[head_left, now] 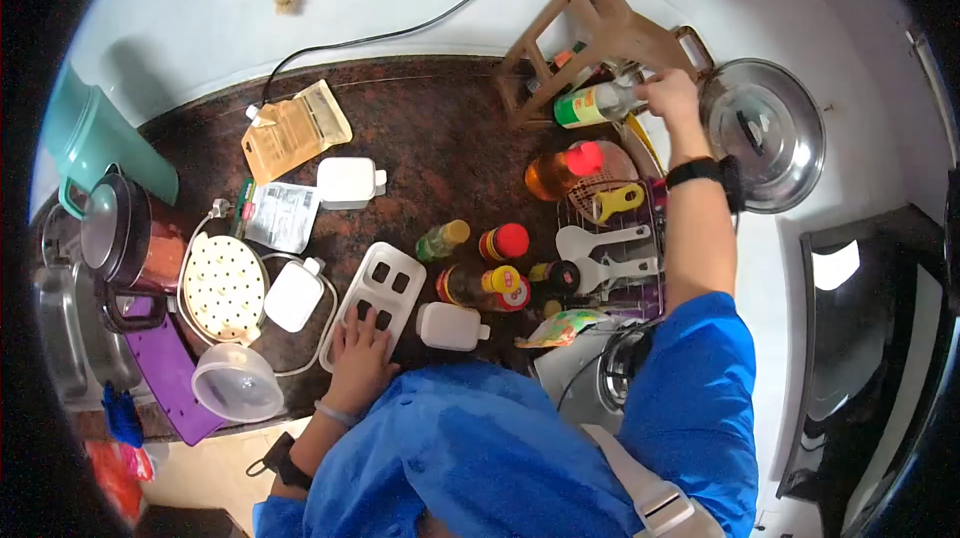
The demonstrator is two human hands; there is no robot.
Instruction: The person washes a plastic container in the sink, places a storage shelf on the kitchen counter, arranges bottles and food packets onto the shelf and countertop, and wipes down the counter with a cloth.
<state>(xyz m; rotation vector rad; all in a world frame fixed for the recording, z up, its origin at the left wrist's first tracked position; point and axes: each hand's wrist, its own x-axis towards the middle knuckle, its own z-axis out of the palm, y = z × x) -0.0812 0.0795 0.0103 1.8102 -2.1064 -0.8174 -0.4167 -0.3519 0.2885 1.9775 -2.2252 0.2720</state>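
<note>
My right hand [672, 98] is closed around the neck of a clear bottle [592, 105] with a green and yellow label. The bottle lies tilted, its base pointing left, in front of a brown plastic stool [640, 36]. My left hand [361, 356] rests with fingers spread on the near end of a white spice rack with square openings [377, 283]. To the right of that rack stand a green-labelled bottle [440, 240], a red-capped jar [505, 241] and a yellow-capped bottle [482, 283]. A white lidded box [450, 326] sits close to my body.
Below the clear bottle stands a red-capped oil bottle [555, 176], near a wire rack with white spatulas [605, 241]. A steel lid [765, 135] leans at the right wall. On the left are a perforated steamer plate [226, 286], a plastic bowl [240, 383] and a teal pitcher [120, 143].
</note>
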